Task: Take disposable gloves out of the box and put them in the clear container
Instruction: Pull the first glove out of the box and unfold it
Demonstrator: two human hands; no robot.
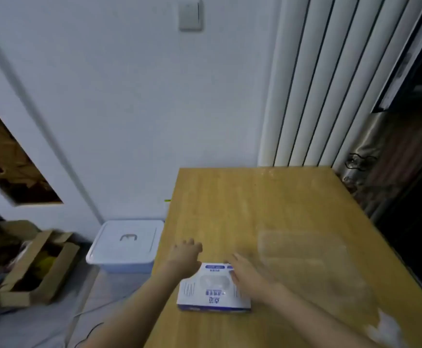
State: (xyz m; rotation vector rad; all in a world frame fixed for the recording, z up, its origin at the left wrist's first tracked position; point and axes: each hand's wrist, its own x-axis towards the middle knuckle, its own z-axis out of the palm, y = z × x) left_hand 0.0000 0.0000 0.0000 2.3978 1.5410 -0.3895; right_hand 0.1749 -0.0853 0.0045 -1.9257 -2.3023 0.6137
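Head view, angled down, table (267, 202) close

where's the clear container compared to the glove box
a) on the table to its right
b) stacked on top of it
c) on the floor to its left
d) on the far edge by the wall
a: the clear container sits on the wooden table, right of the glove box and a little farther back, not on top of it.
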